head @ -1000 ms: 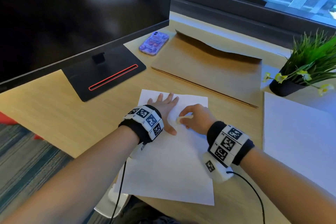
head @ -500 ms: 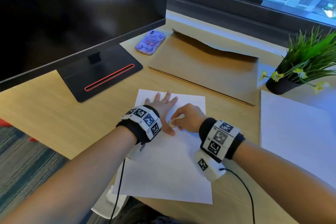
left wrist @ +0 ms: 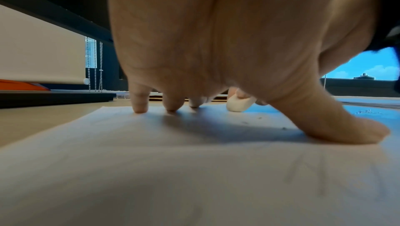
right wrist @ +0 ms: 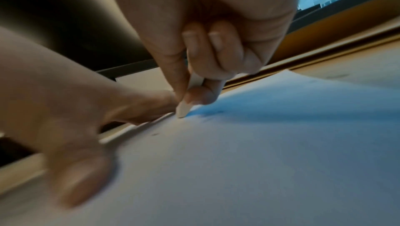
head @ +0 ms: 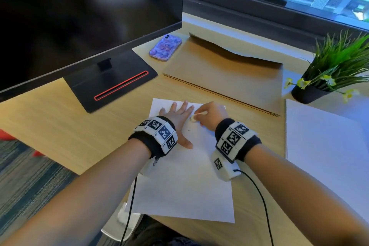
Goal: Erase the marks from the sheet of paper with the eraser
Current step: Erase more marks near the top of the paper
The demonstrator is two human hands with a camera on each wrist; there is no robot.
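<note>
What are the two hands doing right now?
Left hand: open, fingers spread flat, pressing the sheet of paper down.
Right hand: closed, pinching the eraser against the sheet.

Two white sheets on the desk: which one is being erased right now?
The sheet of paper in front of the person: the left hand presses it flat and the right hand rubs the eraser on it. The other sheet, beside the plant, lies untouched.

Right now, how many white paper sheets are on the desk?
2: one white paper sheet under both hands, another white sheet at the right, beside the potted plant. More may lie out of view.
</note>
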